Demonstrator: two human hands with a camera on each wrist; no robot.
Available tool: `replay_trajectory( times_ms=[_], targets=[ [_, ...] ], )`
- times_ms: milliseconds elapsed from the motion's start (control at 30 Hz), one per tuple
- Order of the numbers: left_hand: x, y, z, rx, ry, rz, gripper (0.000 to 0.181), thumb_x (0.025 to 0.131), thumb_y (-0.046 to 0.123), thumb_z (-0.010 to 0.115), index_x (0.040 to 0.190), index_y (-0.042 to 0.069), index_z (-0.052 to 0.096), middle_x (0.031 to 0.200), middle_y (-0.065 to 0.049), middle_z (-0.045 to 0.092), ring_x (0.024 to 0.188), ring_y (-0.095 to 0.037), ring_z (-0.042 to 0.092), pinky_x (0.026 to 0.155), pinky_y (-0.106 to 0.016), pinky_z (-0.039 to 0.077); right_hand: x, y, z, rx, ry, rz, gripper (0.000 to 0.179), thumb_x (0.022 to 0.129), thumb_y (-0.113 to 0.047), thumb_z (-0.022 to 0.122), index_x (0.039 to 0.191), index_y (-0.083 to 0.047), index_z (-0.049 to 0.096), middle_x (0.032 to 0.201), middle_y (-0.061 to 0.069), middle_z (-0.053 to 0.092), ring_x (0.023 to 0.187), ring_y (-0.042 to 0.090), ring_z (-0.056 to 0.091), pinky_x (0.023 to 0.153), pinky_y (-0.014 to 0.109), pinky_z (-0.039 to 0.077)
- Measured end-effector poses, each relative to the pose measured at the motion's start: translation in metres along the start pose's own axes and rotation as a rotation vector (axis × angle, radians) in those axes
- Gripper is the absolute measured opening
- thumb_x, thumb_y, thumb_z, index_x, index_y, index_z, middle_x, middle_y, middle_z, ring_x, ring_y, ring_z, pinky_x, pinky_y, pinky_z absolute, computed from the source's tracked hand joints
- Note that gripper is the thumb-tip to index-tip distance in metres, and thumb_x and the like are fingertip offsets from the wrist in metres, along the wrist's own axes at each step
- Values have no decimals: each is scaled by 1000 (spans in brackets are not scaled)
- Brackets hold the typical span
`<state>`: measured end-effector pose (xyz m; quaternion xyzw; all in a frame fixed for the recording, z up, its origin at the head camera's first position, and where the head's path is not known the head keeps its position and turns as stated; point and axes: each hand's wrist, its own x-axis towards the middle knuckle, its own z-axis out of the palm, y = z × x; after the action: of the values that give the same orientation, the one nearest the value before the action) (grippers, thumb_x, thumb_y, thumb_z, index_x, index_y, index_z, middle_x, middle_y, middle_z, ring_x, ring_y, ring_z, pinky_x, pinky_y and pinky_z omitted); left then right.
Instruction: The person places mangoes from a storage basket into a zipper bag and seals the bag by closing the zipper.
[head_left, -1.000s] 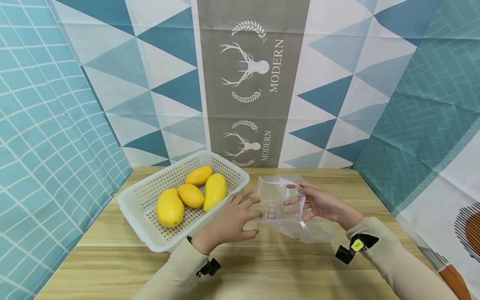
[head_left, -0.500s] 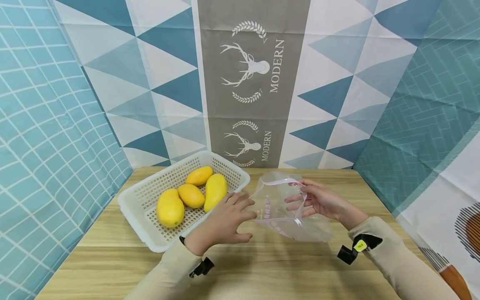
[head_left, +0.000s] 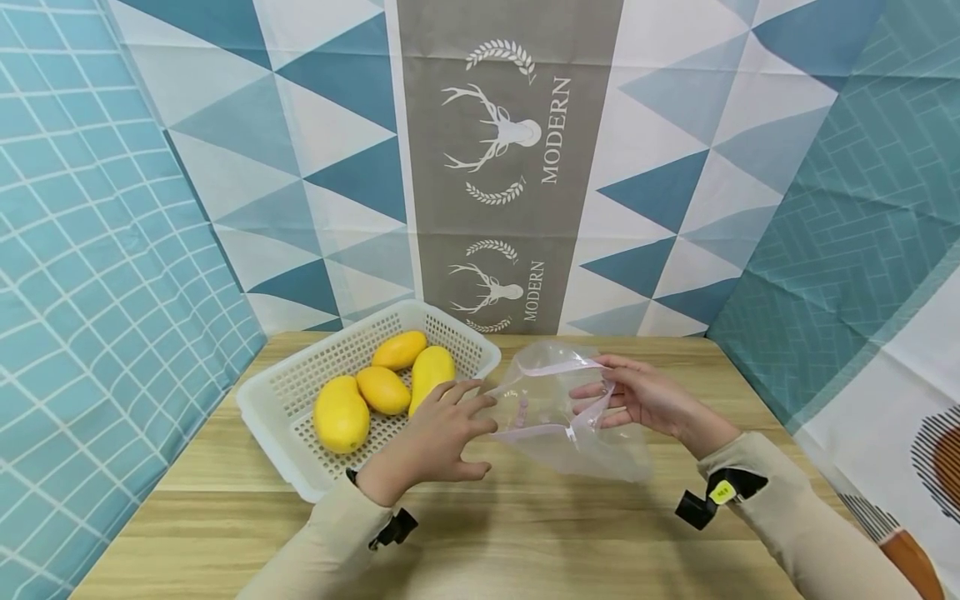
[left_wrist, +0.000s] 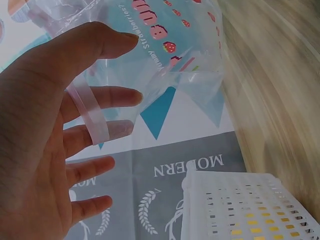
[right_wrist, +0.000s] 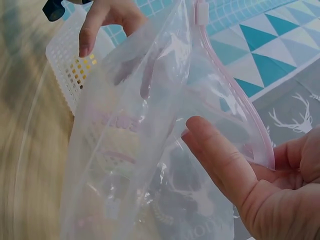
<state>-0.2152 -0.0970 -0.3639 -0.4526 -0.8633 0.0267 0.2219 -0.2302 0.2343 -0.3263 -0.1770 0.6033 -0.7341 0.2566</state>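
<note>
A clear plastic zip bag [head_left: 555, 433] with a pink zip strip and strawberry print is spread wide at its mouth between both hands. In the left wrist view, the left hand [head_left: 442, 433] has spread, nearly straight fingers; two fingers pass behind the pink strip [left_wrist: 87, 112] of the bag, with the thumb apart from them. On the bag's other side, the right hand [head_left: 637, 396] has extended fingers [right_wrist: 220, 155] inside the mouth, and the pink edge runs down against the hand. A white slider [right_wrist: 202, 13] sits on the zip strip.
To the left, a white perforated plastic basket [head_left: 273, 408] holds several yellow mangoes [head_left: 341, 415]. Its near right rim lies close by the left hand. Everything is on a wooden table [head_left: 540, 542], backed by patterned wall cloth [head_left: 510, 192].
The left hand has shifted slightly left toward the basket, drawing the bag's mouth wider. The right hand has barely moved. The basket and mangoes stay in place.
</note>
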Motion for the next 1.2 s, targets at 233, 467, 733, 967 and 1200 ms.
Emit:
replay_trajectory(
  times_ms=[233, 467, 733, 967, 1200],
  targets=[
    [0, -1, 2, -22, 10, 11, 43, 79, 53, 71, 109, 23, 70, 133, -5, 59, 132, -32, 45, 101, -52, 41, 1, 1, 3, 34, -38, -10, 32, 109, -10, 32, 132, -13, 53, 118, 18, 69, 105, 31, 69, 77, 40, 58],
    [1, -2, 0, -32, 54, 38, 45, 79, 51, 73, 113, 22, 69, 132, -5, 59, 131, -32, 45, 102, -50, 41, 0, 2, 4, 76, -76, -15, 31, 109, -11, 33, 133, -14, 53, 120, 19, 67, 107, 31, 68, 79, 39, 58],
    [2, -6, -8, -69, 148, 112, 56, 79, 46, 75, 129, 24, 64, 137, -6, 56, 131, -32, 46, 100, -50, 43, -1, 2, 4, 111, -102, -14, 36, 109, -11, 33, 140, -16, 51, 123, 19, 66, 111, 31, 66, 81, 38, 57],
    [7, -11, -18, -118, 186, 138, 65, 79, 42, 76, 138, 24, 59, 141, -8, 53, 129, -34, 46, 97, -52, 45, -1, 2, 4, 104, -101, -13, 43, 109, -11, 32, 152, -7, 35, 124, 19, 65, 111, 31, 66, 81, 38, 57],
    [12, -18, -30, -124, 174, 108, 68, 79, 44, 76, 142, 25, 56, 142, -10, 52, 130, -34, 47, 97, -52, 45, -1, 1, 3, 113, -103, -9, 43, 109, -12, 33, 152, -6, 33, 125, 20, 65, 112, 32, 65, 80, 38, 57]
  ],
)
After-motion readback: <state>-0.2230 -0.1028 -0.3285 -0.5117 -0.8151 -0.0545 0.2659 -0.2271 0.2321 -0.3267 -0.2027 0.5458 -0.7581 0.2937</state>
